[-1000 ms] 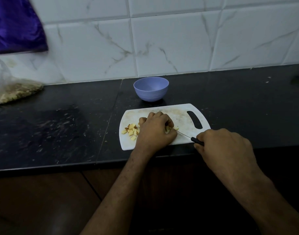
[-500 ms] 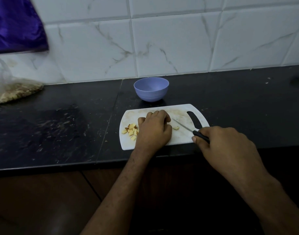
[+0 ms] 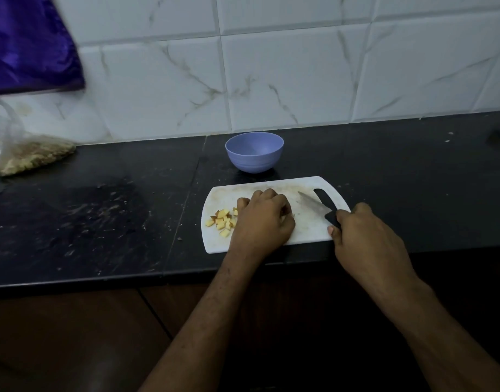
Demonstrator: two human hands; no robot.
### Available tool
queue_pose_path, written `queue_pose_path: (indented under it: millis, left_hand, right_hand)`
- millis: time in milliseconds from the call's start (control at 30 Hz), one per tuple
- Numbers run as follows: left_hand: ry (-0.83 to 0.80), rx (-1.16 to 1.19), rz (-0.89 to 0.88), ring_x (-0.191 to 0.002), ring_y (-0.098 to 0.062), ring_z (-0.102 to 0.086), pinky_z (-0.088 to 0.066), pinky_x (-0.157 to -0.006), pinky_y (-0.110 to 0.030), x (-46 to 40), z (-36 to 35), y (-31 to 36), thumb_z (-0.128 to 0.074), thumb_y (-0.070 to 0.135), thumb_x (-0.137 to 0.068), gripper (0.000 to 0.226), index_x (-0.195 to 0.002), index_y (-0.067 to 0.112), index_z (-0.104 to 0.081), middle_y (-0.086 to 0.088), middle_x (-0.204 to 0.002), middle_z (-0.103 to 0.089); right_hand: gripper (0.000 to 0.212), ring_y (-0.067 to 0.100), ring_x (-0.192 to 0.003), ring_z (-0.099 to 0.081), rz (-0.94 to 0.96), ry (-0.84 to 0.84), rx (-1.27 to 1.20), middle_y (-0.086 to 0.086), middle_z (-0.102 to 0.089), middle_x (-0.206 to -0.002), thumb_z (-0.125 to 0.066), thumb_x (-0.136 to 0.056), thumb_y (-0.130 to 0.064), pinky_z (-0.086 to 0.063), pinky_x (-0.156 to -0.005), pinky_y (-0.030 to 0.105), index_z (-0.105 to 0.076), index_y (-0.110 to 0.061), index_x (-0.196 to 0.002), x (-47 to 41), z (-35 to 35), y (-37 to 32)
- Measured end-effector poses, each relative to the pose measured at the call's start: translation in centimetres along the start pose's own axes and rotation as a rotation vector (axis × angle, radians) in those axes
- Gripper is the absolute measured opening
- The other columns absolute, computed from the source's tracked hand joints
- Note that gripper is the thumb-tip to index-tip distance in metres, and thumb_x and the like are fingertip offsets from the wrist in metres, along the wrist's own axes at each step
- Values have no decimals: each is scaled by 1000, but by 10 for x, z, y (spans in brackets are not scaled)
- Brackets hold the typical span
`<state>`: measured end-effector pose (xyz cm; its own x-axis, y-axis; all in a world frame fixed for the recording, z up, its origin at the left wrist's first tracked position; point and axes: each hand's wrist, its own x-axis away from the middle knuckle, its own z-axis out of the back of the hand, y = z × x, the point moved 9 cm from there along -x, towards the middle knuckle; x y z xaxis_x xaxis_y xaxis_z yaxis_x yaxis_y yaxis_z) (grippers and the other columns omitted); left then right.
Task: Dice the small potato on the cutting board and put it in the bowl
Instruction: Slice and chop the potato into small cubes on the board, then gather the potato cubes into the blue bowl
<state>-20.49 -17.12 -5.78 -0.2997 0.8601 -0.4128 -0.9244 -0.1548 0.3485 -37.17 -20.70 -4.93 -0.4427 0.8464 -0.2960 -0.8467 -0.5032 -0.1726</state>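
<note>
Potato cubes (image 3: 222, 221), pale yellow with brown skin edges, lie heaped together.

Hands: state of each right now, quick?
Left hand: curled on the cutting board; whether it holds potato cannot be told.
Right hand: grips the knife.

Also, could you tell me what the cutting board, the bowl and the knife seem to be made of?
The cutting board looks like white plastic, matte and stained, with a moulded handle slot. The bowl looks like matte lavender plastic, with one even colour and a soft sheen, though ceramic cannot be ruled out. The knife, held in the right hand, has a grey, likely steel blade and a black, probably plastic handle.
</note>
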Motion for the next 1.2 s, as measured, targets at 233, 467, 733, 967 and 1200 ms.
queue_pose_path:
  millis: [233,467,733,967,1200]
  left_hand:
    - [54,97,70,-98,-8,-50,-29,-93,-35,3,12,-5,-53,29,-89,12,-97,26,-61,13,-99,-61]
    - [429,492,198,-78,-6,-64,-52,-80,-48,22,48,-34,-49,27,-93,17,-88,26,-64,15,-85,-68]
    - [209,367,513,-78,-12,-58,-41,-73,-32,46,49,-83,-27,49,-106,58,-87,10,-64,4,-82,-63]
    - [-8,641,513,-118,-10,-48,-28,-97,-25,40,31,-49,-11,68,-99,74,-138,23,-57,1,-140,-56]
    - [200,998,535,-130,-9,-51,-38,-108,-33,30,21,-62,-8,88,-80,94,-134,30,-58,5,-140,-58]
  right_hand:
    - [32,21,-101,-48,36,9,119,4,-47,-108,-48,-98,-38,-41,-73,33,-61,-16,-118,-20,-7,-2]
    - [42,17,-113,-48,233,-2,-283,2,-48,-122,-55,-96,-36,-45,-90,32,-55,-17,-134,-21,-8,-48]
    - [21,21,-92,-58,277,-59,-278,4,-57,-104,-57,-94,-9,-50,-79,35,-68,-15,-111,-39,-33,-84]
    - [41,14,-95,-62,398,15,-542,-1,-67,-104,-54,-86,4,-51,-87,30,-68,-17,-119,-45,-37,-105]
    - [28,1,-99,-60,222,173,-790,-9,-66,-109,-54,-94,-9,-52,-92,27,-69,-19,-116,-48,-23,-65]
